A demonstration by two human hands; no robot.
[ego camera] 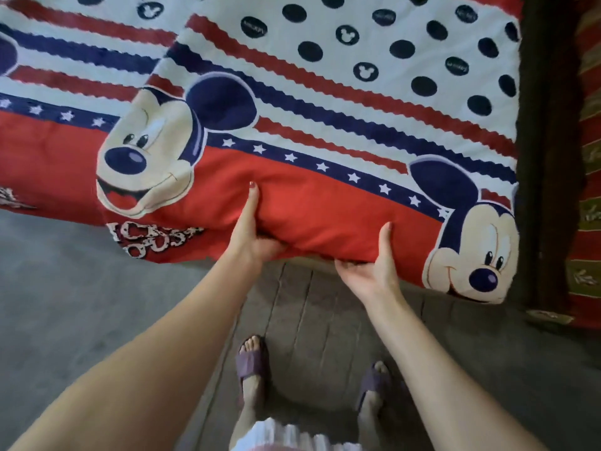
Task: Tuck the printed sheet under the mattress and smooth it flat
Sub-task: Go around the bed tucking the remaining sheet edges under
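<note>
The printed sheet (325, 102) covers the mattress: red border, blue star band, red and blue stripes, dark dots and cartoon mouse faces. My left hand (252, 229) grips the sheet-covered mattress edge, thumb lying on top of the red border, fingers curled underneath. My right hand (374, 265) grips the same edge further right, thumb up on the red cloth and fingers hooked below. The edge looks lifted off the floor there. The mattress itself is hidden under the sheet. To the left, the sheet's red border with printed lettering (156, 242) hangs loose onto the floor.
Grey concrete floor (65, 288) lies in front and to the left. My feet in purple slippers (252, 366) stand just in front of the mattress edge. A dark wooden post (549, 157) and a red patterned cloth (590, 190) border the right side.
</note>
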